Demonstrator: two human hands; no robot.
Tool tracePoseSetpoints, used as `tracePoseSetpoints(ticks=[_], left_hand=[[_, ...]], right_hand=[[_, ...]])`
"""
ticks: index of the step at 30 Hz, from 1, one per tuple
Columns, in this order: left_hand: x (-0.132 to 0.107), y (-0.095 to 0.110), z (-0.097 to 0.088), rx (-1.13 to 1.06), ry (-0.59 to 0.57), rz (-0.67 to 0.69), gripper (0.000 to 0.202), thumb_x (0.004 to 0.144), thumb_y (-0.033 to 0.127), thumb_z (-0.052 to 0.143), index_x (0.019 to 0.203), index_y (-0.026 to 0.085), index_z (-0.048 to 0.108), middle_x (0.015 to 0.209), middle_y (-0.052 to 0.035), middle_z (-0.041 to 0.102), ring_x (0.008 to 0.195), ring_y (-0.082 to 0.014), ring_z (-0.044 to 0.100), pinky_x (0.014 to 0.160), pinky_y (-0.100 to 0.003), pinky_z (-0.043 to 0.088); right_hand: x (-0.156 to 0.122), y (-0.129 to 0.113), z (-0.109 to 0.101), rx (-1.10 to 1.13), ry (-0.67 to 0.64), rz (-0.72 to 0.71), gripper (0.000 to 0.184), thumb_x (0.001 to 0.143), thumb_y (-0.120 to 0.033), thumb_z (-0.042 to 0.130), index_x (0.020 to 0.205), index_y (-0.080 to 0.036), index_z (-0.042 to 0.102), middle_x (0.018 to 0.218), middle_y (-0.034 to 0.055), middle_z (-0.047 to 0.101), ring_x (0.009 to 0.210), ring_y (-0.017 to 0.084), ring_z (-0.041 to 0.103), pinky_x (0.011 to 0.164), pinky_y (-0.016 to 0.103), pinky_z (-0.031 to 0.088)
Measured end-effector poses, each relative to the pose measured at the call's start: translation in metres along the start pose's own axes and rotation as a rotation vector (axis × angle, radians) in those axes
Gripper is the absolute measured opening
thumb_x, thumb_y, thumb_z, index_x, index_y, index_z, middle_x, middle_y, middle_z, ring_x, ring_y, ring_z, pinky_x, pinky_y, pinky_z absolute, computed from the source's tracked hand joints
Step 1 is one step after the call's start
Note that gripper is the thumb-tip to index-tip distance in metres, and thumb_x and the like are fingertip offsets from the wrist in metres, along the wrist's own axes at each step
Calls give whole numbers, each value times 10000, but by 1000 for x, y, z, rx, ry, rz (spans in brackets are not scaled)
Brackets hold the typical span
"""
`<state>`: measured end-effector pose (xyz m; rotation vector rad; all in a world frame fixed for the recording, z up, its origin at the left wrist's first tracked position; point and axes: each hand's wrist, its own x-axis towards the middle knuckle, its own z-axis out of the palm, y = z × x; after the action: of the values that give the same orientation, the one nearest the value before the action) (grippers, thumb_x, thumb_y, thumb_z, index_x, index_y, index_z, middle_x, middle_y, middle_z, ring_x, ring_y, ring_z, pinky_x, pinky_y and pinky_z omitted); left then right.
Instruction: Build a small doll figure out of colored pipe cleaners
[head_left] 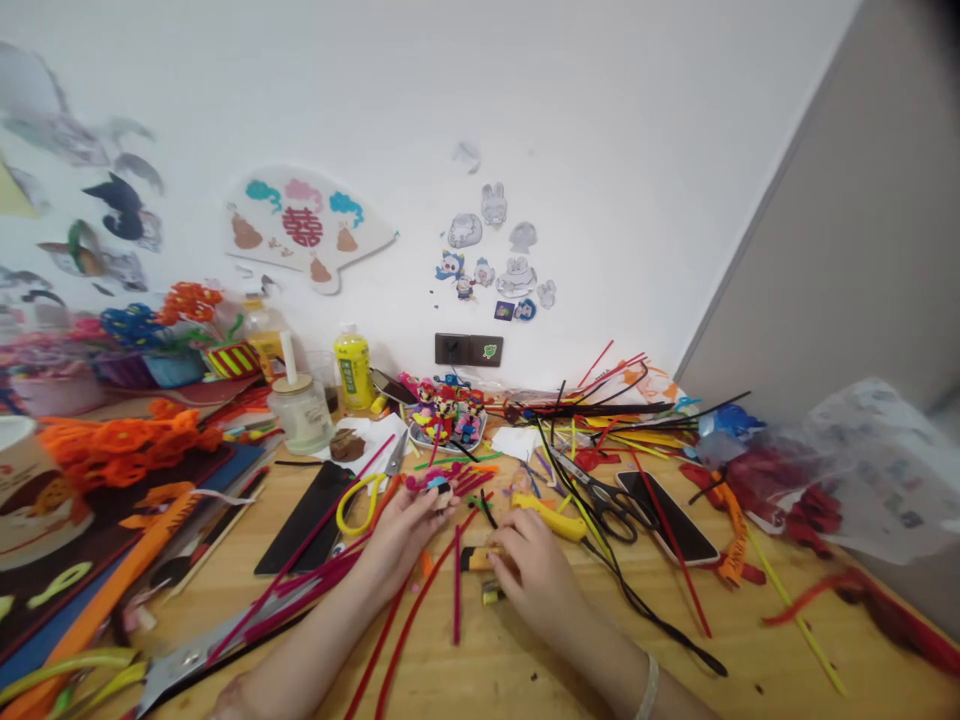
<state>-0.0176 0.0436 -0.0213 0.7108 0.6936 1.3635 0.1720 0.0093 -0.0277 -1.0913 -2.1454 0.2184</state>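
My left hand point(403, 538) rests on the wooden table point(480, 660), its fingers pinched on a small pink and black pipe-cleaner piece point(433, 484). My right hand point(531, 566) lies just to its right, fingers curled over a short yellow and black piece point(475, 559) on the table. Red pipe cleaners point(420, 610) lie under and between both hands. A yellow-handled tool point(551, 518) sits just beyond my right hand.
Black scissors point(607, 497) and a phone point(667, 515) lie right of the hands. Yellow-handled scissors point(367, 495) and a black flat case point(304, 518) lie left. Loose pipe cleaners cover the table; a jar point(301, 410), a yellow bottle point(353, 368) and a plastic bag point(862, 470) stand around.
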Motion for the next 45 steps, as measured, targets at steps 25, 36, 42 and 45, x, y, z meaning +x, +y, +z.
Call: tracePoseSetpoints(ticks=[25,36,42,45], left_hand=[[-4,2,6,-89,-70,-77,218,740,98,563,947,155,597,818,-64,725,854,-224,672,896,-397,441],[-3,-3,5,-73,-57,-52,195,722,128,610,916,150,612,813,-63,722,812,-213,674,859,-370,448],[-3,-3,4,-88,-41,-19,177,724,133,623,898,155,601,810,-54,712,823,-210,672,867,-368,441],[-3,-3,4,-90,-48,-8,206,730,154,639,931,160,590,847,-57,708,862,-217,667,892,-376,431]], right_hand=[[-17,-32,23,61,-231,-217,62,750,-186,565,795,-203,604,730,9,635,753,168,527,689,259,405],[41,12,8,-375,27,-6,104,668,-92,656,646,-193,649,752,87,629,820,264,525,709,385,414],[72,13,37,-404,43,23,228,690,-81,639,492,-186,598,526,47,594,660,231,555,620,359,400],[77,11,41,-414,48,41,262,706,-31,595,490,-180,582,483,30,582,580,201,545,580,326,379]])
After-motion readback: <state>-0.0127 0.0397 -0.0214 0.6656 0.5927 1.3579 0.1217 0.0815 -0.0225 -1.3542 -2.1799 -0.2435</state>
